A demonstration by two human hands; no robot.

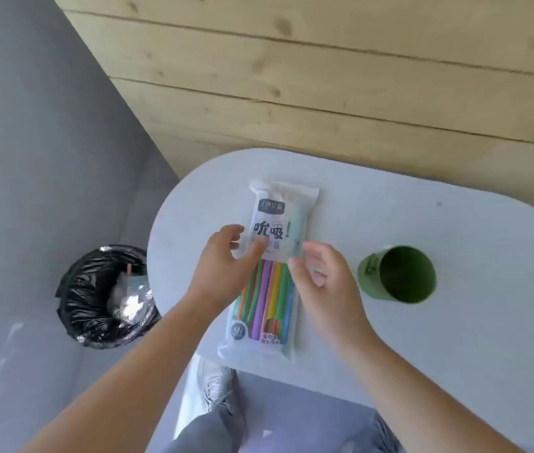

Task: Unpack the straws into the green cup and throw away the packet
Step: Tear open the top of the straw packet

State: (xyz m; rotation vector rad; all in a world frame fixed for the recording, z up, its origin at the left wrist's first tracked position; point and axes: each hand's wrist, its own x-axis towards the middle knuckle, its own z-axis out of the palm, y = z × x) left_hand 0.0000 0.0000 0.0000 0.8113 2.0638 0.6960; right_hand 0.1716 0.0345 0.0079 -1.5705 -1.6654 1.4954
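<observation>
A sealed plastic packet [275,217] of coloured straws [272,289] lies lengthwise on the white table [422,338], its near end at the table's front edge. My left hand [223,269] hovers over the packet's left side, fingers relaxed and spread, thumb across the packet's middle. My right hand [321,279] is over the packet's right edge with loosely bent fingers. Whether either hand touches the packet, I cannot tell. The green cup [399,273] stands upright and empty to the right of my right hand.
A bin lined with a black bag [108,295] stands on the grey floor left of the table, with some rubbish inside. A wooden plank wall [324,76] runs behind the table. My legs and a shoe [213,387] show below the table's front edge.
</observation>
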